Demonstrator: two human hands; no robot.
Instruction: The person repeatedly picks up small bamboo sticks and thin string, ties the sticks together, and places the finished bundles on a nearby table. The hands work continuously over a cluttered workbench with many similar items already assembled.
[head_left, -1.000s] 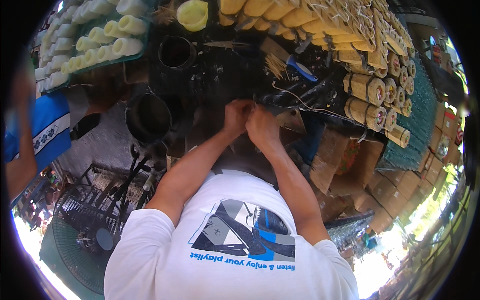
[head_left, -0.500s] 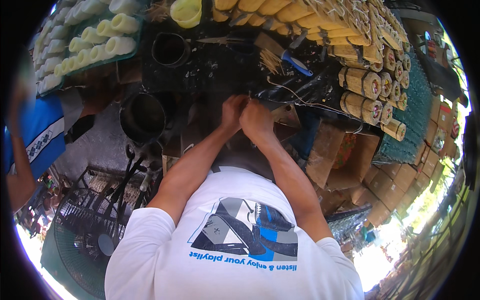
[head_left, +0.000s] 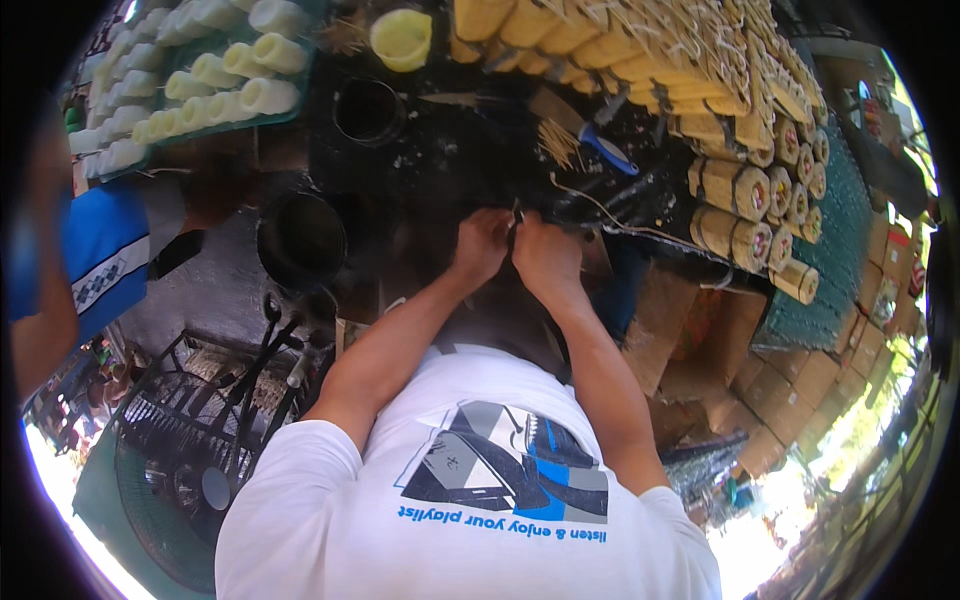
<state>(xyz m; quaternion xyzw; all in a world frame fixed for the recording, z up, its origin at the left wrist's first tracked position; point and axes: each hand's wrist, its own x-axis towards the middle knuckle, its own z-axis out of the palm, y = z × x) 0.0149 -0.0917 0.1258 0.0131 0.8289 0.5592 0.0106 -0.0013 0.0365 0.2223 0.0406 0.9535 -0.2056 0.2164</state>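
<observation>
My left hand (head_left: 482,246) and my right hand (head_left: 547,258) are close together in front of my body, by the near edge of the black-covered table (head_left: 430,165). Both have their fingers curled and pinched. A small, thin dark piece with a pale tip (head_left: 517,212) shows between the fingertips; its kind I cannot make out. Beyond the hands a thin cord (head_left: 610,212) lies on the table. Farther back are a knife with a blue handle (head_left: 608,150) and a small pile of thin sticks (head_left: 559,143).
Banded bamboo tubes (head_left: 728,188) are stacked at the far right. White wax-like cylinders (head_left: 270,97) fill a tray at the far left. Dark pots (head_left: 368,112), a yellow-green cup (head_left: 401,40), an open carton (head_left: 655,325) and a fan (head_left: 190,480) surround me. Another person's arm (head_left: 42,340) shows at left.
My hands have drawn slightly apart, and a small dark piece now shows between them. The whole view has shifted, so the scene sits farther right and a little lower.
</observation>
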